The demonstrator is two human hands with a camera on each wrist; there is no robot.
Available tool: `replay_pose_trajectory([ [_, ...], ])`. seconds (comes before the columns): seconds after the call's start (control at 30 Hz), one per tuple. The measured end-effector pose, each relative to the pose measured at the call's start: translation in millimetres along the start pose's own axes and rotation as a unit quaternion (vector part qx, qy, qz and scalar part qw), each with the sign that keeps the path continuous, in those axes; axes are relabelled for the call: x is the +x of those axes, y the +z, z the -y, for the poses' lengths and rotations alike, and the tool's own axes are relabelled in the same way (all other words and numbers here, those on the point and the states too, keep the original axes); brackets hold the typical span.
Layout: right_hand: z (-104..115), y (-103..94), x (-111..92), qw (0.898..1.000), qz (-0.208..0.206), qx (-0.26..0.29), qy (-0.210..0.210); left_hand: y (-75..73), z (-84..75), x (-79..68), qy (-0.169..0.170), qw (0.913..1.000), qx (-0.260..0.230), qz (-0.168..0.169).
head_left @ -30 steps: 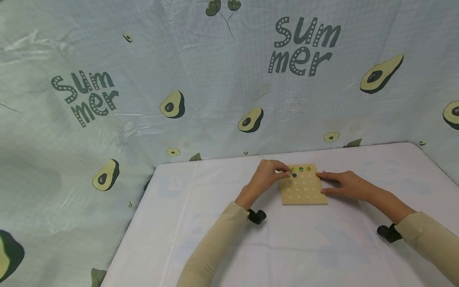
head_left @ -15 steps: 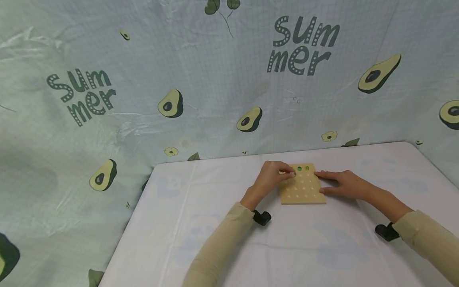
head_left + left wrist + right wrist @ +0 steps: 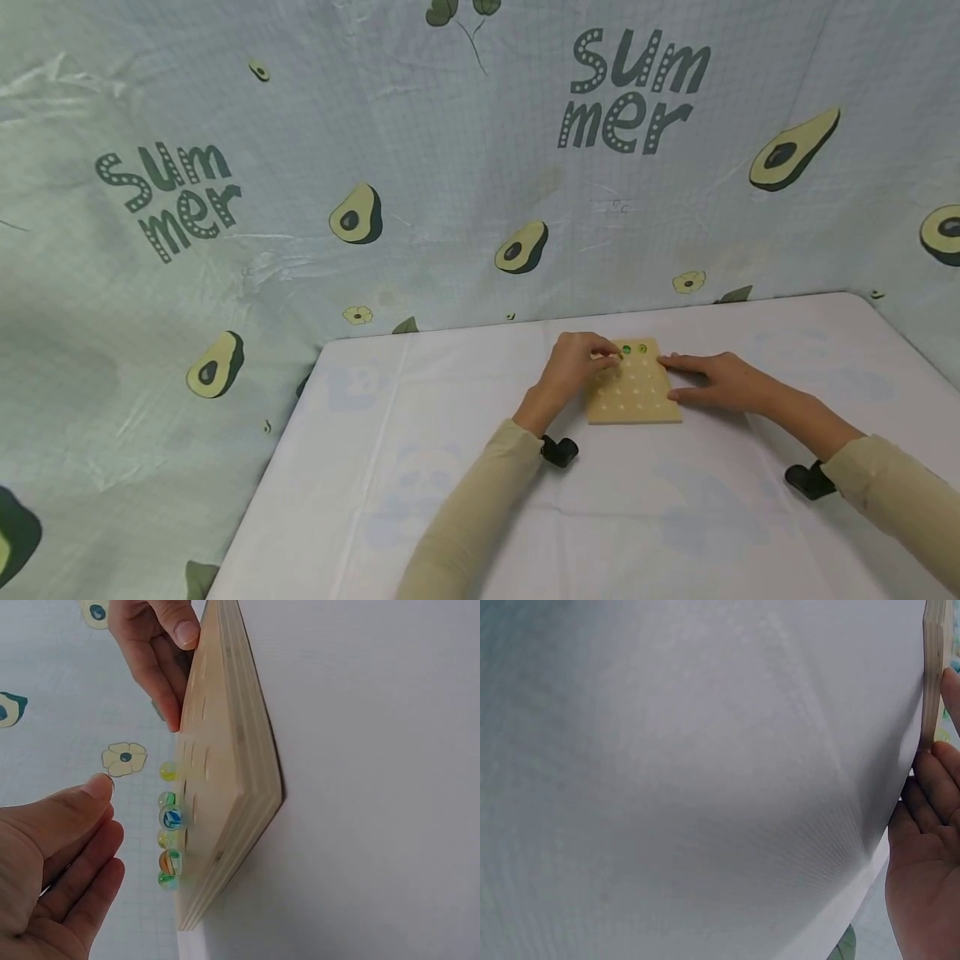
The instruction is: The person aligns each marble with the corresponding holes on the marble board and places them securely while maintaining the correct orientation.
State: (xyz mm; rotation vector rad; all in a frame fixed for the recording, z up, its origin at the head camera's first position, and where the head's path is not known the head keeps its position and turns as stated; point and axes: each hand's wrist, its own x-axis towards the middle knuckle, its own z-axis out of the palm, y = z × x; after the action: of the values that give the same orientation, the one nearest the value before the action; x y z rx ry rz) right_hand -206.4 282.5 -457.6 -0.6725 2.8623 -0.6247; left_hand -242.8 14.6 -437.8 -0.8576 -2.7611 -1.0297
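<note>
A square light-wood board (image 3: 633,392) with rows of small hollows lies on the table. Glass marbles sit along its far side; the left wrist view shows several, among them a blue one (image 3: 172,817) and an orange one (image 3: 170,862). Over the board's upper left part is my left hand (image 3: 572,367), thumb and index fingertips brought together. Whether a marble is between them is hidden. My right hand (image 3: 723,383) touches the board's right edge with fairly straight, spread fingers; the right wrist view shows its fingers (image 3: 934,780) against the edge.
The table (image 3: 480,517) has a white cloth with faint prints. Behind it hangs a pale curtain (image 3: 435,150) with avocado pictures and lettering. Each wrist wears a small black camera, such as the left one (image 3: 559,451).
My left hand has shifted slightly right across the board, now covering the blue marble seen earlier in the head view. My right hand stays at the board's edge.
</note>
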Motion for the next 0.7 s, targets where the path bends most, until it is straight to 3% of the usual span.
replay_pose_trajectory([
  [0.37, -1.7, -1.7, 0.0, 1.000, -0.003, -0.003, 0.004, 10.5, -6.7, 6.8, -0.015, 0.9982, 0.058, 0.000],
  [0.7, -1.1, 0.0, 0.5, 1.000, 0.001, 0.004, 0.005, 14.4, -4.9, 8.0, -0.030, 0.9989, 0.034, -0.005],
])
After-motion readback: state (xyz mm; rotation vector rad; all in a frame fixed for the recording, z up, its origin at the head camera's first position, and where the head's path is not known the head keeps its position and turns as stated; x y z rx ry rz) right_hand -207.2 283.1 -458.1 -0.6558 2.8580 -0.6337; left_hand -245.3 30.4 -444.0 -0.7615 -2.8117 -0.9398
